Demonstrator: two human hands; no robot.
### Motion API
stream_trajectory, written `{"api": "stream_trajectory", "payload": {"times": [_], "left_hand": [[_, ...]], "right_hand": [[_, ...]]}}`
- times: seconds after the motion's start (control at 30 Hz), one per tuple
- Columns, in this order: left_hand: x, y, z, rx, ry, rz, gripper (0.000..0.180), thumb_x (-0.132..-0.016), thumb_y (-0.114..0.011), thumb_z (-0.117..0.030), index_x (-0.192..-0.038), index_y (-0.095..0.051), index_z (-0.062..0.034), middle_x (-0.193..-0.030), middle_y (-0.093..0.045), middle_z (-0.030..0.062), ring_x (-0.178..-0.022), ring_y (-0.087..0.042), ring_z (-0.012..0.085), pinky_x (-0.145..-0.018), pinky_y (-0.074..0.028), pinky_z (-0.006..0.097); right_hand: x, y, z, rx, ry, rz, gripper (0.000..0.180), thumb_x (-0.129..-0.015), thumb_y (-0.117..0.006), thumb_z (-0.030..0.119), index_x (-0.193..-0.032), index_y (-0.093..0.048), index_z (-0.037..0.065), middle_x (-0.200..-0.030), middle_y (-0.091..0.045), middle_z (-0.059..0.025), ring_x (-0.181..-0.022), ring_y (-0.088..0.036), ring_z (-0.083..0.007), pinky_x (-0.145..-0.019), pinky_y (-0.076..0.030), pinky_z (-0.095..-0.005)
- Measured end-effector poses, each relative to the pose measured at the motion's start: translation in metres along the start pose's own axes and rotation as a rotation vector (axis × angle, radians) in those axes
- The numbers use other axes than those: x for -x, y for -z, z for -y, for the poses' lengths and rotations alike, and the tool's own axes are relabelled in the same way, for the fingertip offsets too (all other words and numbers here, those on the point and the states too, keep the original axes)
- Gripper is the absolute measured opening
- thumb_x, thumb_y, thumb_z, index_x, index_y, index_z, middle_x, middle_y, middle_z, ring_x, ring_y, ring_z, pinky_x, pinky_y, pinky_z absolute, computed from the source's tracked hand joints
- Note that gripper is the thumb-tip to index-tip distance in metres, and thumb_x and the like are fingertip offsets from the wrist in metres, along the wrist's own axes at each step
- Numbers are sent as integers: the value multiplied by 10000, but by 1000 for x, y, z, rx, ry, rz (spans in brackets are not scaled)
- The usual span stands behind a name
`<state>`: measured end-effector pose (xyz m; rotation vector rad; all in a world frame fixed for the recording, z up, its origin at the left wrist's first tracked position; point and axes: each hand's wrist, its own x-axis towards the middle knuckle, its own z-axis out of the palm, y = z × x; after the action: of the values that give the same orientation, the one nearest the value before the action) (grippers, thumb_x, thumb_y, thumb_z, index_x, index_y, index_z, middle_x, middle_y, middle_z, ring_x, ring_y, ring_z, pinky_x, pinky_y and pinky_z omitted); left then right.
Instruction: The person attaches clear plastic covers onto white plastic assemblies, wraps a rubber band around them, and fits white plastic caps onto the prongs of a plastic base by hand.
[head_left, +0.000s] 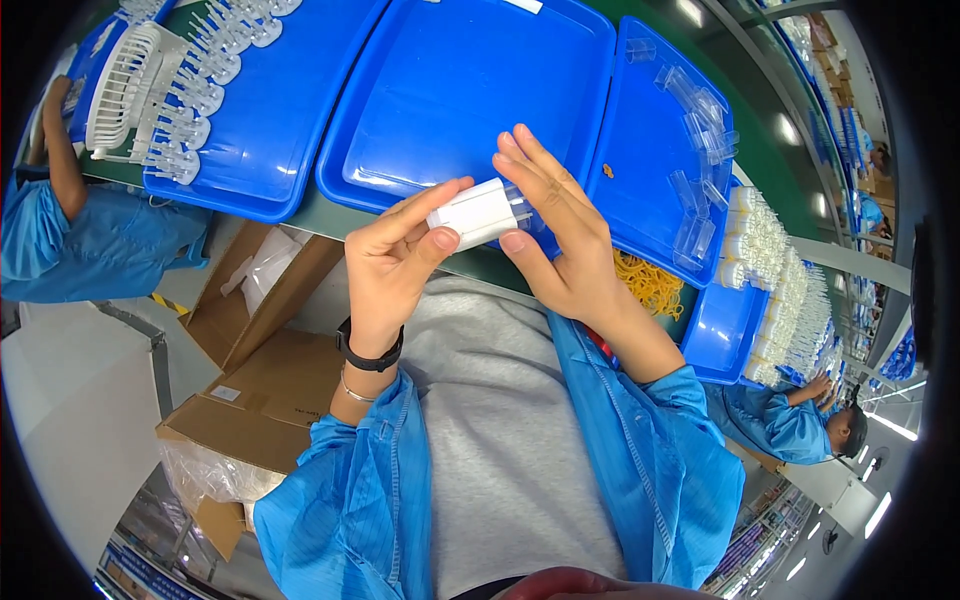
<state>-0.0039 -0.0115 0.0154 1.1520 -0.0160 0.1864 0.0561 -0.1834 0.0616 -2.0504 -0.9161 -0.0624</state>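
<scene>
My left hand [392, 248] is closed around a white plastic piece [468, 215], its fingers and thumb on opposite sides. A clear plastic end [522, 206] shows on the piece's right side, toward my right palm. My right hand [565, 225] has its fingers stretched out and its thumb apart, the thumb tip beside the lower edge of the clear end. Both hands are over the near edge of the middle blue tray [400, 160]. How far the clear part reaches behind the right fingers is hidden.
The right blue tray [625, 150] bears several clear plastic sleeves [705, 130]. Yellow rubber bands [648, 285] lie near it, beside stacked white parts [765, 240]. The left tray [270, 110] carries pronged white pieces [195, 95]. Cardboard boxes [265, 385] stand lower left; co-workers sit on both sides.
</scene>
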Motion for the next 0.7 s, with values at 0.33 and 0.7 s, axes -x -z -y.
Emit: {"api": "stream_trajectory", "payload": {"times": [0.33, 0.7], "left_hand": [[-4, 7, 10, 318, 78, 50, 480, -811, -693, -147, -1216, -515, 40, -1172, -572, 238, -1065, -587, 261, -883, -498, 346], [1, 11, 10, 277, 42, 19, 449, -850, -648, -137, -1251, -511, 12, -1215, -539, 252, -1106, -562, 285, -919, -477, 383]], "right_hand": [[0, 9, -8, -505, -205, -37, 249, -809, -626, 6, -1058, -615, -3, -1095, -641, -151, -1077, -594, -235, -900, -467, -327], [-1, 9, -13, -436, -141, -121, 183, -729, -729, 27, -905, -686, 2, -1040, -662, -158, -986, -636, -231, -874, -487, -311]]}}
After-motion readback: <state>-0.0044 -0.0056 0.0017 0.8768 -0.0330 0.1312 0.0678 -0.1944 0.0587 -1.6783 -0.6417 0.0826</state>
